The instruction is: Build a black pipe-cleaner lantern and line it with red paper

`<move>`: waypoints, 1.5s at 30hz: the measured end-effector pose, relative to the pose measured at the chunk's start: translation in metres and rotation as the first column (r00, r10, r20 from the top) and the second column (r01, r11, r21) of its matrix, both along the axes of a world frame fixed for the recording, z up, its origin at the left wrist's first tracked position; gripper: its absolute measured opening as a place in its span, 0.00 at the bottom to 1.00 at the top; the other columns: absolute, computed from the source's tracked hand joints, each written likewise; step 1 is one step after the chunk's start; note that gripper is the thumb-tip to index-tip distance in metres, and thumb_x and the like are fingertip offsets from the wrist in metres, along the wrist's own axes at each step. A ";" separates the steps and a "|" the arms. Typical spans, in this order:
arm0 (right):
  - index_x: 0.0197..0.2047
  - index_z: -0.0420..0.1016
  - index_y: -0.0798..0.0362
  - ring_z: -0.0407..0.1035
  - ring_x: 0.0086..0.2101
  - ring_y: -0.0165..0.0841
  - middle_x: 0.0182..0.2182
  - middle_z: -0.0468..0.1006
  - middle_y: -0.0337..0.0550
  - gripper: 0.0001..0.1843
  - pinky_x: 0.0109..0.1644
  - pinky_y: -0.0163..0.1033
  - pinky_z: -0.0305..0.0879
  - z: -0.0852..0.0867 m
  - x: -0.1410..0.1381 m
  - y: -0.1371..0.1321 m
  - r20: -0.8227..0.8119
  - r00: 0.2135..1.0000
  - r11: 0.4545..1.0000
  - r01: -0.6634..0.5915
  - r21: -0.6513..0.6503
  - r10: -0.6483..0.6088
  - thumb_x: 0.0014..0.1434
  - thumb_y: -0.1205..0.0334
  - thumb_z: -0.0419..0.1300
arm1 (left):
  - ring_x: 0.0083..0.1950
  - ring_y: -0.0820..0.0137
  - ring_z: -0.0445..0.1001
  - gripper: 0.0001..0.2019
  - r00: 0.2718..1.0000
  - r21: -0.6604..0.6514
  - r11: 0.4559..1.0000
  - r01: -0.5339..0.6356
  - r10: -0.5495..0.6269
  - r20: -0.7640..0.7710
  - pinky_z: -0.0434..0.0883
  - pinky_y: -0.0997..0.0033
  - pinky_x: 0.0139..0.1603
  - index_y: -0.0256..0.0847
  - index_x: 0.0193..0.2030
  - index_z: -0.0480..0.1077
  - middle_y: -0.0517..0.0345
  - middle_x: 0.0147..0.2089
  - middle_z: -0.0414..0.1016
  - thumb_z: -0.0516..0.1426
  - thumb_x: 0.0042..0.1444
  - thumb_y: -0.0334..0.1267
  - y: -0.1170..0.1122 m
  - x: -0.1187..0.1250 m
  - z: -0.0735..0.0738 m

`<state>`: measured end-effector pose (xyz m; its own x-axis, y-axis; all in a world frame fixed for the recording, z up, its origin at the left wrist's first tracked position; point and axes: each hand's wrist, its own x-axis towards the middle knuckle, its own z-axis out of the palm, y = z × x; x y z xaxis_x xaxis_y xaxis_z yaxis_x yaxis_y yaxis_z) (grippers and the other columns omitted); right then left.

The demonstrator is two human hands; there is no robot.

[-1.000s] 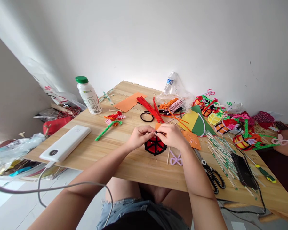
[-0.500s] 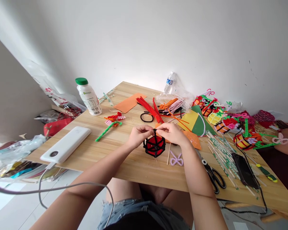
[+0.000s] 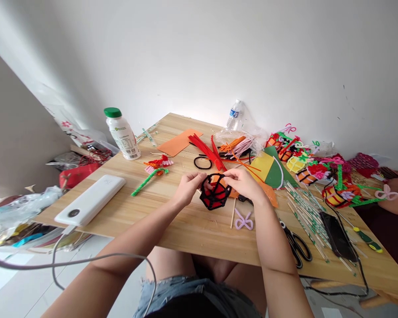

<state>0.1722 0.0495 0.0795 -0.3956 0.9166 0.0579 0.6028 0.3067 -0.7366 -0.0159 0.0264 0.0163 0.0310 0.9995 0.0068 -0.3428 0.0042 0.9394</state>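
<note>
Both hands hold a small red basket edged in black pipe cleaner [image 3: 215,194] just above the wooden table [image 3: 185,229]. My left hand [image 3: 187,187] pinches its left rim. My right hand [image 3: 243,184] pinches the right side of its black looped handle. The basket is tilted, its open top turned toward me. An orange paper piece [image 3: 268,192] lies under my right hand, and a lilac pipe-cleaner bow [image 3: 243,219] sits just below it.
A white power bank [image 3: 91,198] and a green-capped bottle [image 3: 122,132] stand at the left. Scissors [image 3: 295,242], a phone [image 3: 337,236], paper sticks [image 3: 305,207] and finished pipe-cleaner baskets [image 3: 318,170] crowd the right. Red pipe cleaners [image 3: 207,150] and a water bottle [image 3: 235,114] lie behind.
The basket was lifted off the table and tipped so its opening faces me. My hands moved apart from a joined pinch at the top to either side of the handle.
</note>
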 end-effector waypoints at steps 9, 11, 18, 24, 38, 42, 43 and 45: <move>0.44 0.81 0.52 0.76 0.41 0.36 0.41 0.82 0.45 0.15 0.48 0.40 0.70 0.002 -0.005 0.002 -0.052 0.992 0.986 -0.109 0.129 0.117 0.57 0.69 0.57 | 0.48 0.61 0.74 0.15 0.995 0.179 0.983 0.033 -0.016 -0.096 0.67 0.65 0.49 0.39 0.40 0.79 0.51 0.44 0.80 0.61 0.47 0.44 0.006 -0.006 -0.002; 0.46 0.80 0.52 0.76 0.42 0.34 0.42 0.82 0.45 0.15 0.49 0.40 0.70 -0.002 -0.006 0.003 -0.100 0.989 0.988 -0.099 0.118 0.111 0.57 0.70 0.56 | 0.51 0.58 0.74 0.18 0.985 0.155 0.973 0.171 -0.166 -0.045 0.66 0.61 0.54 0.39 0.43 0.79 0.50 0.46 0.80 0.63 0.44 0.43 0.008 -0.005 -0.004; 0.46 0.78 0.53 0.76 0.41 0.34 0.43 0.81 0.47 0.14 0.48 0.41 0.72 -0.005 -0.006 0.008 -0.222 0.973 0.998 -0.051 0.041 0.059 0.59 0.67 0.55 | 0.35 0.67 0.74 0.20 0.976 0.070 0.979 0.194 -0.185 -0.112 0.69 0.68 0.40 0.37 0.35 0.78 0.54 0.33 0.80 0.68 0.37 0.49 0.006 -0.002 -0.003; 0.45 0.77 0.53 0.75 0.44 0.35 0.43 0.81 0.47 0.12 0.51 0.43 0.70 0.003 0.004 0.007 -0.223 0.974 0.996 -0.015 0.089 0.035 0.58 0.63 0.59 | 0.30 0.70 0.70 0.16 0.983 0.093 0.994 0.060 -0.042 -0.181 0.68 0.72 0.31 0.37 0.28 0.79 0.57 0.27 0.75 0.68 0.36 0.47 0.009 -0.004 -0.003; 0.37 0.79 0.53 0.75 0.34 0.34 0.34 0.82 0.44 0.08 0.42 0.39 0.69 -0.012 -0.012 0.007 -0.036 0.999 0.957 0.048 0.287 -0.039 0.52 0.68 0.62 | 0.29 0.67 0.71 0.13 0.986 0.133 0.990 0.050 -0.028 -0.163 0.69 0.69 0.30 0.35 0.26 0.76 0.53 0.26 0.74 0.55 0.50 0.42 0.007 -0.013 -0.005; 0.40 0.78 0.53 0.76 0.36 0.33 0.37 0.82 0.44 0.11 0.44 0.38 0.70 -0.017 -0.018 0.007 -0.150 0.989 0.958 0.035 0.283 0.009 0.51 0.68 0.63 | 0.37 0.67 0.74 0.16 0.988 0.213 0.975 -0.069 0.097 -0.123 0.71 0.69 0.39 0.37 0.37 0.77 0.53 0.36 0.78 0.62 0.48 0.48 0.005 -0.011 0.001; 0.40 0.78 0.53 0.76 0.36 0.33 0.37 0.82 0.44 0.11 0.43 0.38 0.70 -0.017 -0.019 0.006 -0.158 0.987 0.958 0.034 0.285 0.012 0.51 0.67 0.63 | 0.39 0.67 0.74 0.18 0.992 0.208 0.977 -0.034 0.059 -0.114 0.71 0.69 0.41 0.38 0.38 0.77 0.52 0.38 0.79 0.64 0.46 0.49 0.004 -0.010 0.002; 0.39 0.78 0.53 0.75 0.36 0.34 0.36 0.82 0.44 0.10 0.42 0.38 0.70 -0.017 -0.022 0.003 -0.151 0.988 0.958 0.024 0.286 0.021 0.51 0.67 0.63 | 0.40 0.65 0.75 0.20 0.994 0.164 0.985 0.054 -0.038 -0.098 0.71 0.67 0.43 0.38 0.38 0.77 0.52 0.39 0.80 0.67 0.41 0.49 0.004 -0.009 0.002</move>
<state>0.1497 0.0529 0.0629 -0.3606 0.8532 0.3769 0.4924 0.5174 -0.6999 -0.0247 0.0303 0.0184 0.0850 0.9821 0.1679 -0.2560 -0.1414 0.9563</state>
